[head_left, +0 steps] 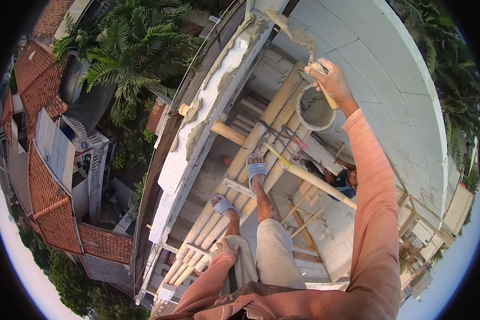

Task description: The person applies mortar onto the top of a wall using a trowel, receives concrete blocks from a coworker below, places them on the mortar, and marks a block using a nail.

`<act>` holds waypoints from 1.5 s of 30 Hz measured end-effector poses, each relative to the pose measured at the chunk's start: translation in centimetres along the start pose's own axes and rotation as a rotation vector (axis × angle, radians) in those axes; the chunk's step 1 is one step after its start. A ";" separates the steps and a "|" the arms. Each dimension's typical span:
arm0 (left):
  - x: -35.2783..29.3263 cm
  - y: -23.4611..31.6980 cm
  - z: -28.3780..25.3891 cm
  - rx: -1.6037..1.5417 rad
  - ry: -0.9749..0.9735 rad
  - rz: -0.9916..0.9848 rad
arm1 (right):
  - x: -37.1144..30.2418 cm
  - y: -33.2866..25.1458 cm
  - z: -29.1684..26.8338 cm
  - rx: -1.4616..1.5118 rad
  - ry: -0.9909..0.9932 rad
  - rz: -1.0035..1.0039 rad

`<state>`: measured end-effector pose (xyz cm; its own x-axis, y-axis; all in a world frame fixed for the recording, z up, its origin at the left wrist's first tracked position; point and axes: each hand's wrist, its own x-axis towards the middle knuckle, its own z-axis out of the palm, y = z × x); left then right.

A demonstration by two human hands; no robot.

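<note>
Trowel: mortar-caked, wooden-handled trowel (pixel 302 39), near the far end of the white-topped wall (pixel 172 173); whether its blade touches, I cannot tell.
Right hand: right hand (pixel 333 81) closed around the wooden handle.
Left hand: left hand (pixel 225 249) low beside the left trouser leg, fingers bent; I cannot tell whether it grips anything.
Bucket: round, pale bucket (pixel 318 128) of grey mortar (pixel 314 108), by the right edge of the tan bamboo-pole platform (pixel 277 104).
Risk: a knock from the right arm could tip the bucket; a loose load could drop on the person below (pixel 344 193); open-toed sandals (pixel 257 169) could slip on rounded poles.
Count: one trowel, one bucket, two blue-grey sandals, one person below; at least four poles, partly hidden.
</note>
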<state>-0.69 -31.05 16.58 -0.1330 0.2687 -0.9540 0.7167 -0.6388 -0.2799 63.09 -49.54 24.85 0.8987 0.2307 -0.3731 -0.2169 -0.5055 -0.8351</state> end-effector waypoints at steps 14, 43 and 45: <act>-1.1 0.5 0.3 -0.049 0.081 0.003 | 3.9 -12.0 -6.0 -0.063 -0.101 0.054; -2.3 1.9 0.0 -0.032 0.022 -0.003 | 8.3 -7.8 -7.6 -0.341 -0.243 0.116; -1.9 1.8 0.1 -0.013 0.024 0.001 | 7.4 -8.1 -8.5 -0.435 -0.248 0.116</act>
<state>0.82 -32.78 17.89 -0.1157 0.2855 -0.9514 0.7254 -0.6300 -0.2773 74.73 -50.80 32.30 0.7492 0.3166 -0.5818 -0.0836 -0.8261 -0.5572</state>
